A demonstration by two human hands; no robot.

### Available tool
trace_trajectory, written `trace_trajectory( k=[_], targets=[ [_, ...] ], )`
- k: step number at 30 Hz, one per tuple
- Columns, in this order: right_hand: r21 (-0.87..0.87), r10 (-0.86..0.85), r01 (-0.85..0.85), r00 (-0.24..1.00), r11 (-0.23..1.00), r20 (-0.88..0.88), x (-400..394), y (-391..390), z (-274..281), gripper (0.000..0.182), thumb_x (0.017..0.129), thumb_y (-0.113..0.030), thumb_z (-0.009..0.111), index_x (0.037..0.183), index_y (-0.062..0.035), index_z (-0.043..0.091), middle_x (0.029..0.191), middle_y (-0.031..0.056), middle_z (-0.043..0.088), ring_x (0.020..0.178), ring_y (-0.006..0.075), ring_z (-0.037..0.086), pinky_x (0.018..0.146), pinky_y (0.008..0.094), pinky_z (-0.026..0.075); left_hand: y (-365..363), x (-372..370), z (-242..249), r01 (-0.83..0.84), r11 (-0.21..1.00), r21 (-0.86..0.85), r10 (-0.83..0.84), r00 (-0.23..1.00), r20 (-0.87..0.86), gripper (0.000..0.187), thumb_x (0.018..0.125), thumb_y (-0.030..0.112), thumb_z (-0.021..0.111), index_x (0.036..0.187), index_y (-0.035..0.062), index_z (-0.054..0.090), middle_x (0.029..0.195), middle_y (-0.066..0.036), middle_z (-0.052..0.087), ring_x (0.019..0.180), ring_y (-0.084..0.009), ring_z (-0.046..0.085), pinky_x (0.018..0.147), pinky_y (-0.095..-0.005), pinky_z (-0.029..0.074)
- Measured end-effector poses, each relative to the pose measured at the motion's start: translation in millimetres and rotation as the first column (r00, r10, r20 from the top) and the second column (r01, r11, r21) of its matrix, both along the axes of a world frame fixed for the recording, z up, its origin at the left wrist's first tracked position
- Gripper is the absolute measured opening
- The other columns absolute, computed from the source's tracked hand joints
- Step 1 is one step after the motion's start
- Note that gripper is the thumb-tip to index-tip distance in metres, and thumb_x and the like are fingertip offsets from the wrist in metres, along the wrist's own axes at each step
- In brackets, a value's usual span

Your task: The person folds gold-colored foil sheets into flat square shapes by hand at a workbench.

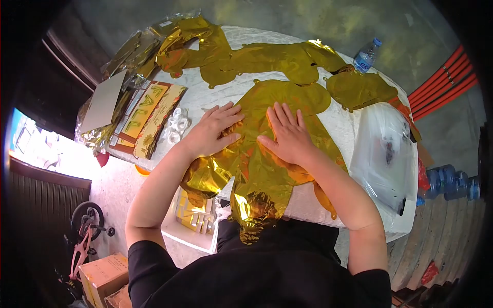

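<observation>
Spread over the near part of the table is a flat, uninflated gold foil balloon, its crumpled lower end hanging past the edge toward my lap. My left hand rests on the foil's left side, palm down with fingers spread. On the right side of the same foil lies my right hand, flat and with fingers stretched out. Neither hand grips anything. Behind them lies a second flat gold foil balloon, and a smaller gold foil piece is at the right.
A printed card reading FALL and white ribbon rolls lie left on the white-covered table. Clear plastic bags cover the right side. A water bottle stands at the back edge. Below left is a cardboard box.
</observation>
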State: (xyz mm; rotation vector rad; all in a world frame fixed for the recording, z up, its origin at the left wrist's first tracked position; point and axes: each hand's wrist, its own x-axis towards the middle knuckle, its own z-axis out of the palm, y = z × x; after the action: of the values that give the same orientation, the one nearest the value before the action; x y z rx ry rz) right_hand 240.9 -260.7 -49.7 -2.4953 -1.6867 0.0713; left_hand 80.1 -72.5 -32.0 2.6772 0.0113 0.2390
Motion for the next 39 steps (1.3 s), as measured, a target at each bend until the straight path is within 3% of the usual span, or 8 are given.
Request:
trace_trajectory(
  k=[7, 25, 27, 29, 30, 32, 34, 39],
  targets=[
    [0.011, -0.002, 0.003, 1.0, 1.0, -0.017, -0.8, -0.3, -0.4, 0.08, 0.09, -0.057, 0.042, 0.145, -0.0024, 0.022, 0.152, 0.018, 0.018, 0.142, 0.0311, 0.014, 0.113, 0.0508, 0.009, -0.1, 26.9, 21.7, 0.007, 0.999, -0.048, -0.002, 0.993, 0.115, 0.027, 0.081, 0.016, 0.063, 0.103, 0.0007, 0.062, 0.107, -0.017, 0.062, 0.105, -0.0361, 0.055, 0.087, -0.0408, 0.047],
    [0.071, -0.016, 0.026, 0.99, 0.997, -0.139, -2.0, -1.2, 0.5, 0.081, 0.089, -0.056, 0.044, 0.144, -0.0001, 0.025, 0.151, 0.0199, 0.02, 0.142, 0.0325, 0.013, 0.113, 0.0524, 0.006, -15.3, 75.1, -19.8, -0.005, 0.992, 0.125, -0.034, 0.953, 0.302, 0.026, 0.079, 0.017, 0.064, 0.103, 0.006, 0.062, 0.109, -0.008, 0.059, 0.104, -0.0277, 0.052, 0.087, -0.0394, 0.042],
    [0.2, -0.016, 0.019, 1.0, 0.98, -0.014, 9.2, -4.5, -2.7, 0.075, 0.089, -0.051, 0.049, 0.142, -0.0016, 0.03, 0.145, 0.021, 0.032, 0.136, 0.0335, 0.029, 0.111, 0.048, 0.021, -16.2, 75.5, -17.4, 0.01, 0.992, 0.123, -0.047, 0.952, 0.301, 0.025, 0.08, 0.015, 0.064, 0.102, 0.0044, 0.062, 0.109, -0.009, 0.059, 0.102, -0.0292, 0.053, 0.087, -0.0392, 0.043],
    [0.135, 0.002, 0.038, 0.958, 0.99, -0.287, 35.7, -5.6, 21.6, 0.058, 0.086, -0.042, 0.057, 0.127, -0.0018, 0.048, 0.128, 0.0207, 0.049, 0.116, 0.0355, 0.049, 0.097, 0.0432, 0.04, -17.4, 74.5, -15.7, 0.016, 0.993, 0.115, -0.049, 0.953, 0.297, 0.024, 0.08, 0.012, 0.064, 0.101, 0.0029, 0.061, 0.109, -0.011, 0.06, 0.1, -0.0307, 0.053, 0.087, -0.039, 0.043],
    [0.425, 0.066, -0.037, 0.996, 0.904, -0.056, 52.1, -12.6, 13.3, 0.039, 0.082, -0.03, 0.063, 0.107, -0.0011, 0.058, 0.108, 0.0187, 0.057, 0.096, 0.0365, 0.056, 0.08, 0.0428, 0.048, -17.7, 74.1, -14.5, 0.009, 0.993, 0.118, -0.043, 0.956, 0.29, 0.023, 0.08, 0.013, 0.064, 0.101, 0.0029, 0.061, 0.109, -0.011, 0.059, 0.1, -0.0307, 0.053, 0.087, -0.039, 0.043],
    [0.156, -0.126, 0.133, 0.991, 0.979, -0.049, 89.4, -20.6, 36.0, 0.03, 0.08, -0.026, 0.064, 0.095, -0.0003, 0.06, 0.102, 0.0175, 0.059, 0.097, 0.0354, 0.057, 0.08, 0.0444, 0.048, -18.4, 74.8, -14.0, 0.008, 0.993, 0.117, -0.042, 0.957, 0.288, 0.023, 0.08, 0.013, 0.064, 0.101, 0.003, 0.061, 0.109, -0.011, 0.059, 0.1, -0.0306, 0.053, 0.087, -0.039, 0.043],
    [0.245, -0.246, 0.195, 0.948, 0.95, 0.203, 123.7, -34.5, 36.3, 0.025, 0.078, -0.022, 0.063, 0.09, -0.0001, 0.062, 0.095, 0.0158, 0.062, 0.094, 0.0341, 0.059, 0.079, 0.0435, 0.049, -17.8, 74.1, -13.7, -0.002, 0.993, 0.121, -0.03, 0.964, 0.264, 0.023, 0.081, 0.013, 0.064, 0.101, 0.0031, 0.061, 0.11, -0.011, 0.059, 0.102, -0.0304, 0.053, 0.088, -0.039, 0.043],
    [0.144, -0.383, 0.357, 0.884, 0.923, 0.267, 166.2, -44.9, 15.0, 0.021, 0.077, -0.022, 0.063, 0.079, -0.002, 0.067, 0.09, 0.0139, 0.065, 0.082, 0.0336, 0.063, 0.071, 0.0428, 0.052, -18.5, 72.3, -12.5, -0.004, 0.993, 0.117, -0.026, 0.966, 0.258, 0.023, 0.082, 0.013, 0.064, 0.102, 0.0032, 0.061, 0.111, -0.011, 0.058, 0.104, -0.0301, 0.052, 0.09, -0.0389, 0.042]
  ],
)
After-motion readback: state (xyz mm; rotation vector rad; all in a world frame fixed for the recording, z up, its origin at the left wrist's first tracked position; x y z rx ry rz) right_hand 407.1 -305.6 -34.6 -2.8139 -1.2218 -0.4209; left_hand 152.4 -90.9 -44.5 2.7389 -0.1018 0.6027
